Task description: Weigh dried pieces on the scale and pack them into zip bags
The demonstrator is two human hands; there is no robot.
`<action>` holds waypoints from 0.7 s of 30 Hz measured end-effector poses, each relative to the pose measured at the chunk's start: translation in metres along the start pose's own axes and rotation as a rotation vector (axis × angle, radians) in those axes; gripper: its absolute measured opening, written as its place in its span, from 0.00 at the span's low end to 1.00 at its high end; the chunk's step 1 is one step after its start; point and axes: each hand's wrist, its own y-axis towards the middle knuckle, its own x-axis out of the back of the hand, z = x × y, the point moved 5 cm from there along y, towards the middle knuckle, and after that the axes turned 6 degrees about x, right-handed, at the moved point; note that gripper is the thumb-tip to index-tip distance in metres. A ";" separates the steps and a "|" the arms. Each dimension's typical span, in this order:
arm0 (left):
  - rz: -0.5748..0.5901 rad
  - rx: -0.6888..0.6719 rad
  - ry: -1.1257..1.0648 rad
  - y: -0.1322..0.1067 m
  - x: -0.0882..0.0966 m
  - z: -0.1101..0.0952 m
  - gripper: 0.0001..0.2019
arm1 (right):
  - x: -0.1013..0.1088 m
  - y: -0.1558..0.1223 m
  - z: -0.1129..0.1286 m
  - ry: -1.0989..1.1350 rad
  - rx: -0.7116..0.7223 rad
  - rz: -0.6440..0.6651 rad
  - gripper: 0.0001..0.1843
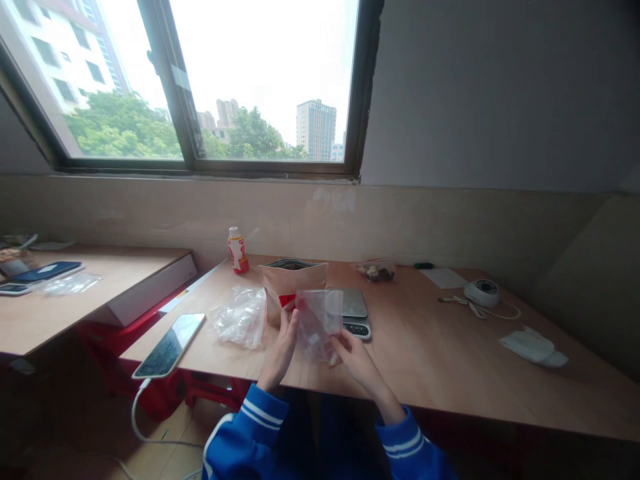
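Between my hands, a clear zip bag (319, 320) is held up above the front edge of the table. My left hand (284, 347) grips its left side, fingers pointing up. At its lower right corner, my right hand (354, 357) pinches the plastic. Just behind the bag stands a brown paper pouch (277, 283), its top gaping and a red patch on its front. A kitchen scale (356, 303) lies behind and to the right, partly covered by the bag. Left of the pouch is a pile of clear plastic bags (240, 317).
A phone (171, 345) with a cable lies at the table's left edge. Farther back are a drink bottle (237, 252) and a bag of dark and pale pieces (376, 270). To the right sit a white camera (481, 292) and a white packet (533, 347).
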 end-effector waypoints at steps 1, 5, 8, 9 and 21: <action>0.043 0.032 -0.018 -0.004 -0.002 0.004 0.22 | 0.001 0.000 0.002 0.009 0.010 -0.014 0.27; 0.132 0.182 -0.002 -0.016 -0.010 0.024 0.21 | 0.001 -0.003 0.009 0.004 0.012 0.043 0.26; 0.055 0.120 0.040 -0.017 -0.010 0.022 0.21 | -0.006 -0.010 0.008 0.039 -0.048 0.171 0.26; 0.034 0.076 0.053 -0.017 -0.007 0.018 0.21 | -0.008 -0.013 0.007 0.055 -0.072 0.219 0.27; -0.628 0.082 0.182 -0.013 0.136 -0.009 0.24 | 0.151 0.125 -0.003 -0.925 0.354 -0.310 0.18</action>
